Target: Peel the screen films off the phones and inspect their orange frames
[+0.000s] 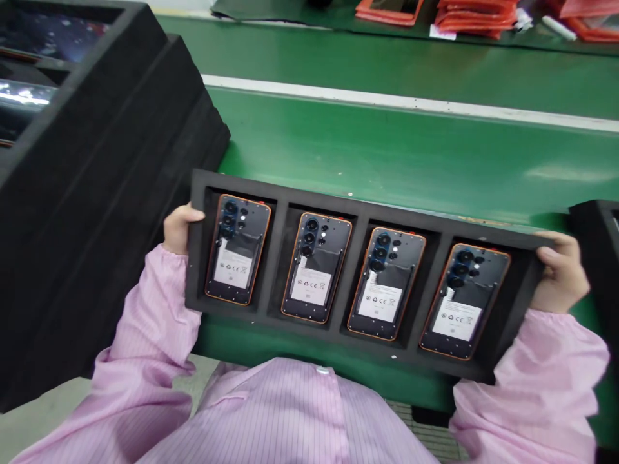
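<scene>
A long black foam tray [360, 222] is held between my two hands, slightly lower on its right side. My left hand [180, 229] is closed on its left end, thumb on the rim. At the other end my right hand [561, 270] grips the rim, thumb on top. Each of the tray's compartments holds one phone without its back cover, including the leftmost phone [238, 248] and the rightmost phone [465, 299]. The phones have orange edges, dark camera lenses at the top and white printed labels. Fingers beneath the tray are hidden.
A tall stack of black foam trays [111, 174] stands on the left, with phones in its top tray. Another black tray [599, 225] is at the right edge. The green work surface [387, 154] has a white strip [387, 102]. Red-orange trays [476, 16] lie piled at the back.
</scene>
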Demonstrator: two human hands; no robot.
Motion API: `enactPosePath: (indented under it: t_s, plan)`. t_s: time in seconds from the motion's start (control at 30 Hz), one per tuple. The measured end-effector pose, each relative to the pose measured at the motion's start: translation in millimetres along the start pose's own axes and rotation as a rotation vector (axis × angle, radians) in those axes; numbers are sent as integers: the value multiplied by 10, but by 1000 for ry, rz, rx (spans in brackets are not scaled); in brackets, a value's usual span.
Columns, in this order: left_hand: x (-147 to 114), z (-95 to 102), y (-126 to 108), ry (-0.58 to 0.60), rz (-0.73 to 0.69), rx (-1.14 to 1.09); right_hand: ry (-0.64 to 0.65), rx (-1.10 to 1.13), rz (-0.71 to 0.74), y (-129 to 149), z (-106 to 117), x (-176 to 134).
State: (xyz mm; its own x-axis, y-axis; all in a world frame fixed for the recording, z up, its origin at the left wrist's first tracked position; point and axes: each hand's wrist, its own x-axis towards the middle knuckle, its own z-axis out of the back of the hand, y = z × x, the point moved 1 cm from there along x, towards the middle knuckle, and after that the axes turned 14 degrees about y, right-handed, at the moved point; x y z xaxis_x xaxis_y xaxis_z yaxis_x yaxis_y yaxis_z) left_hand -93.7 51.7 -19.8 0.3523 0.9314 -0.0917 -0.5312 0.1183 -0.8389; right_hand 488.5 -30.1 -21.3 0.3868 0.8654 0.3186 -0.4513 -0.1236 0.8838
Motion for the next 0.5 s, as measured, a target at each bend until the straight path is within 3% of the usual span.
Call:
enactPosePath:
  t_s: [0.1, 0.2, 0.27, 0.37, 0.43, 0.5]
  plan:
    - [35, -21, -21, -102, 116, 193, 105, 83, -222, 17, -108, 1]
    - [-140, -186, -323, -259, 37, 528, 162, 52, -318, 76, -201, -26]
    - [-358, -447, -627, -143, -185, 773, 179, -4, -311, 135, -232, -45]
    - [-684, -936, -971, 167, -553, 793, 181, -34, -303, 197, -241, -60]
    - [-805, -1183, -1037, 255, -639, 783, 172, -19, -330, 204, -235, -60]
    - [-840, -1309, -1002, 270, -649, 776, 165, -1, -374, 192, -230, -57]
